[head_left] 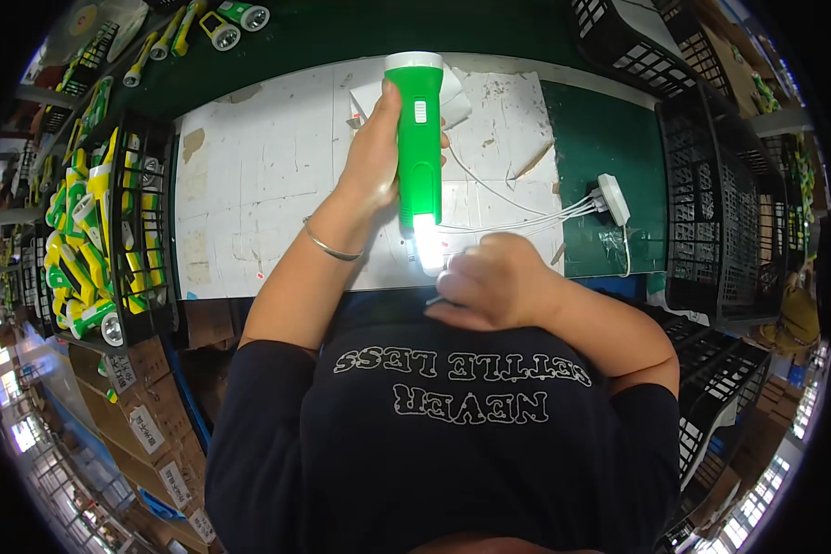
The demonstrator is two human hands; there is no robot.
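Flashlight (421, 143), upper centre, fills wrapped left hand (373, 152), well off board's (258, 166) left edge; right hand (497, 284) curls below, hold unclear.

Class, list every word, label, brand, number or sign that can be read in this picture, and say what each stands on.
Dark T-shirt: two lines of white-outlined capitals, upside down in view; legible, but not copied out here.
White labels on the cardboard boxes: dark characters, too small to read surely.
White work surface: tiny marks, too small to read.
Green flashlight: no lettering I can make out.
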